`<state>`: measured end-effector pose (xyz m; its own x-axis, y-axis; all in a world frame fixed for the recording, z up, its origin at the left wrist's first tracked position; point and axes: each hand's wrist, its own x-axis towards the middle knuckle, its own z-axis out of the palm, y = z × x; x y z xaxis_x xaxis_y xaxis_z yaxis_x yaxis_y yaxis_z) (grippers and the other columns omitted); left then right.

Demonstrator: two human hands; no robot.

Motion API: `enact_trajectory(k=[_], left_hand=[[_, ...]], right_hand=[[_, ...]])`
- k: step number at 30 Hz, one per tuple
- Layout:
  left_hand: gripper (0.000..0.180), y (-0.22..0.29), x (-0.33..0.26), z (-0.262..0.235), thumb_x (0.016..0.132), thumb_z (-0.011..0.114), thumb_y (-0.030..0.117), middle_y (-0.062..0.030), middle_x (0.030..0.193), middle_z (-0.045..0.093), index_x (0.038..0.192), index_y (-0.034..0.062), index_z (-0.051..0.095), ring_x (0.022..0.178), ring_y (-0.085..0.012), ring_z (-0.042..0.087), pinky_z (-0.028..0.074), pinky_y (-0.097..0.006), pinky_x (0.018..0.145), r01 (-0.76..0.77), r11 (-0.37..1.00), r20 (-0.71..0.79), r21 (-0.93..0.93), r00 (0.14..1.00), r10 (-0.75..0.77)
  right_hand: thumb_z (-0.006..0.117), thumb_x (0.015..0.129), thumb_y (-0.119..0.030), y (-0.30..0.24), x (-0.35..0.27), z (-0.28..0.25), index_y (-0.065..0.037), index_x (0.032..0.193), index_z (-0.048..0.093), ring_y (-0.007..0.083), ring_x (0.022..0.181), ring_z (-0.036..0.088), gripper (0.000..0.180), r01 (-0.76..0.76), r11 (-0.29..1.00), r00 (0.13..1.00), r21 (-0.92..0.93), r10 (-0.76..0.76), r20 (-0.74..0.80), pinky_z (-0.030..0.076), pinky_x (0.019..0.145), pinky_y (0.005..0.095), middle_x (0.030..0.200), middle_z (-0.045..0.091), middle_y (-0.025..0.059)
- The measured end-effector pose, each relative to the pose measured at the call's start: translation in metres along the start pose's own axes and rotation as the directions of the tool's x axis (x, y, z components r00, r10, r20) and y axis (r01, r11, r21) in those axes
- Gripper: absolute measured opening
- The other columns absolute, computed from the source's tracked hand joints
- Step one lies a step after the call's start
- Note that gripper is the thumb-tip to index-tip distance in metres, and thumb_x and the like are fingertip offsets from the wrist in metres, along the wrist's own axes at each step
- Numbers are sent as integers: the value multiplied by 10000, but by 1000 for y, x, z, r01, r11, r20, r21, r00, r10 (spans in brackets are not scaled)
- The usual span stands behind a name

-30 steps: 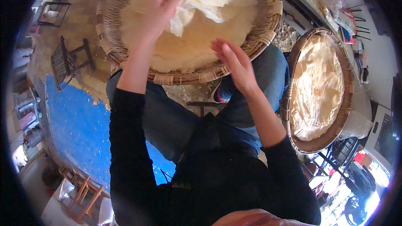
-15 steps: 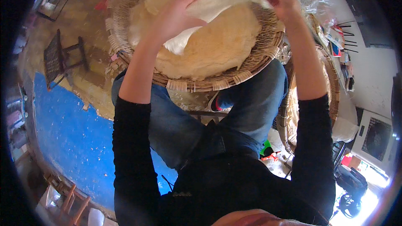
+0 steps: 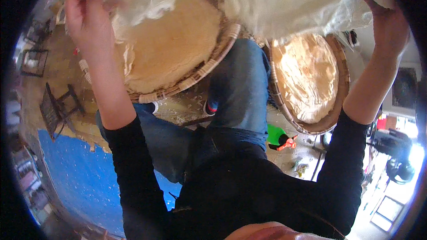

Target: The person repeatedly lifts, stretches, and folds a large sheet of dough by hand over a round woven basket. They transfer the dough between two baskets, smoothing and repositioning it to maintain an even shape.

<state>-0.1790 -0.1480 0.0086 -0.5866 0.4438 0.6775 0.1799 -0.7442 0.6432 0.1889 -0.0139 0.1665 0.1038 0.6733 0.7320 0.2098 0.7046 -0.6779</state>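
A thin, cream-coloured fibrous sheet (image 3: pixel 293 9) is stretched wide across the top of the view, its lower edge ragged. My left hand (image 3: pixel 89 20) is raised at its left end, fingers curled at the edge. At the other end my right hand (image 3: pixel 389 29) grips the sheet between thumb and fingers. Below and behind the sheet, a round wicker basket (image 3: pixel 195 78) rests tilted by my knees. Inside it lies a tan, round, flat layer of similar-looking material (image 3: pixel 173 40), partly covered by the sheet.
By my right leg stands a second woven basket (image 3: pixel 284 112) holding crumpled cream sheets (image 3: pixel 307 78). A green bottle with an orange spray nozzle (image 3: pixel 288 142) is below it. At left are a small dark chair (image 3: pixel 58 109) and a blue floor area (image 3: pixel 75 182).
My hands have moved far apart, spreading the narrow bunched sheet into a wide one. My view has swung right, bringing more of the second basket into sight.
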Motion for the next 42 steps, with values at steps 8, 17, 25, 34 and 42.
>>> enact_trajectory(k=[8,17,25,34,42], left_hand=[[191,-14,-13,197,869,623,37,-75,857,696,1040,-18,688,746,-160,651,501,-259,656,-216,846,474,488,879,-49],[205,-28,-157,333,864,674,97,-83,1013,702,1065,108,717,930,-210,679,522,-306,822,-154,937,734,314,666,-137],[181,-94,-358,339,812,694,188,-118,946,655,959,92,736,924,-302,637,525,-396,808,52,932,869,358,347,-353],[251,-122,-401,336,867,648,356,-58,982,647,884,115,717,1008,-302,604,517,-402,802,-386,880,942,278,-72,-329],[759,-151,-393,332,835,664,526,-267,1534,264,1460,172,419,1442,-457,176,147,-582,1166,-549,632,718,546,-83,-692]], right_hand=[[532,980,-413,136,53,-153,-1,1226,590,274,892,691,483,-553,792,787,-260,599,150,541,907,429,1016,684,120],[678,914,-251,194,36,-428,-19,1287,562,182,1093,612,454,-706,666,708,-243,646,-286,493,935,314,1200,638,69],[680,906,-273,327,-206,-568,23,1097,626,196,899,661,357,-696,567,650,-441,758,-52,565,728,321,1024,660,99],[611,889,-334,370,-261,-467,-135,1386,457,325,1334,423,557,-212,7,812,-977,558,-172,380,1077,442,1427,452,155],[295,986,-563,424,-257,-399,-176,1559,173,252,1502,92,703,-81,-197,615,-977,762,-205,88,1194,488,1633,112,12]])
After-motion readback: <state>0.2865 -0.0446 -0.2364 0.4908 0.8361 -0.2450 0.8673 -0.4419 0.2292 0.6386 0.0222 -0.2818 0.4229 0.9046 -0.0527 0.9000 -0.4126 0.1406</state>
